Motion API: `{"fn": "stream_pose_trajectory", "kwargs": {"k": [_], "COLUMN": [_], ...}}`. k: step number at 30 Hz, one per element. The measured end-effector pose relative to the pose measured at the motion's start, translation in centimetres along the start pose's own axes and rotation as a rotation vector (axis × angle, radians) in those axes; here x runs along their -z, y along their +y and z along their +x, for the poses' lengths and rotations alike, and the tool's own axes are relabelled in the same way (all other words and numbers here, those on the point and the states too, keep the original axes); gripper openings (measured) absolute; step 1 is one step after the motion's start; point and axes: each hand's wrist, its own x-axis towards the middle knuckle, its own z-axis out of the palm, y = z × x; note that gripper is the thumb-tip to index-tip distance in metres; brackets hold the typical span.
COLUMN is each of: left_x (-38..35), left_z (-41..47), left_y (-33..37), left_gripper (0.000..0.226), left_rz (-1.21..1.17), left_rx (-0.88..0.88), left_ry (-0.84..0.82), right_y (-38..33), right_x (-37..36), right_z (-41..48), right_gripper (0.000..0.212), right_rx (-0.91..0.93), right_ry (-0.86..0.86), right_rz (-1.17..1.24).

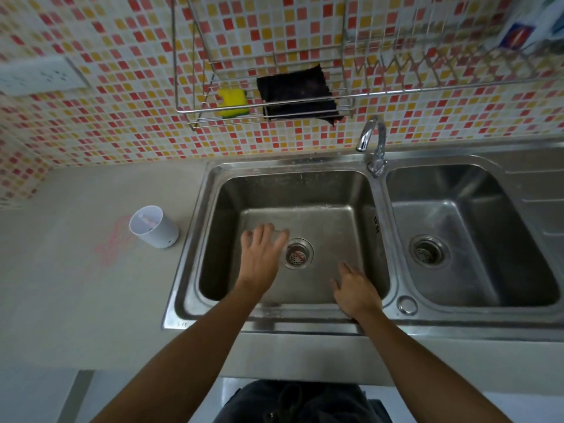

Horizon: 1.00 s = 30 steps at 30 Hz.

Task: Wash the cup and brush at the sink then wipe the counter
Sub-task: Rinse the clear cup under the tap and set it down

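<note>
A white cup (154, 227) stands on the counter left of the sink, with a pale brush (146, 221) lying inside it. In the left basin (305, 190), my left hand (262, 254) reaches down over a clear cup (282, 239) beside the drain (297, 253). Its fingers curl over the top of that cup. Only the cup's right edge shows past my fingers. My right hand (354, 288) hovers low at the basin's front right with its fingers relaxed, holding nothing.
Red smears (114, 242) mark the beige counter next to the white cup. The tap (374, 141) stands between the two basins, with no water seen running. A wire rack (268, 112) on the tiled wall holds a yellow sponge (233, 102) and a dark cloth (297, 93). The right basin (457, 193) holds nothing.
</note>
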Motion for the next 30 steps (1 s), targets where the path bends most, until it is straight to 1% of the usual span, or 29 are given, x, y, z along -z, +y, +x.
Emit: {"fn": "stream_pose_trajectory", "kwargs": {"k": [2,6,9,11,13,18,23,27,30], "left_x": [0.1,-0.4,-0.6,-0.7,-0.9,-2.2,-4.7,-6.0,-6.3], "left_z": [-1.0,-3.6,-5.6,-6.7,-8.0,-10.4,-11.8,-12.2,-12.7], "left_y": [-1.9,-7.3,-11.4,-13.6,-16.3,-20.8,-23.9,-25.7,-26.5], "left_gripper": [0.080,0.073,0.076,0.082,0.085,0.087,0.092,0.094,0.102], "left_rz": [-0.156,-0.472,-0.618,-0.671,-0.729,-0.918,-1.041,-1.093,-1.118], "left_rx": [0.132,0.336,0.459,0.516,0.580,0.669,0.758,0.742,0.691], "left_ry": [0.046,0.113,0.186,0.179,0.167,0.187,0.181,0.145,0.118], "right_y": [-0.1,-1.1,-4.0,-6.6,-10.6,-19.8,-25.1,-28.2,-30.6], "right_x": [0.3,0.5,-0.2,-0.8,-1.4,-2.3,-4.1,-5.3,-5.9], "right_z": [-0.1,0.7,1.8,3.0,4.3,6.0,7.3,8.1,8.7], "right_gripper": [0.055,0.058,0.058,0.054,0.050,0.054,0.055,0.058,0.069], "right_rx": [-0.027,-0.077,-0.034,0.013,0.092,0.200,0.274,0.319,0.351], "right_ry": [-0.004,-0.057,-0.088,-0.086,-0.085,-0.074,-0.086,-0.093,-0.108], "right_rz": [0.074,0.224,0.237,0.282,0.309,0.269,0.326,0.348,0.376]}}
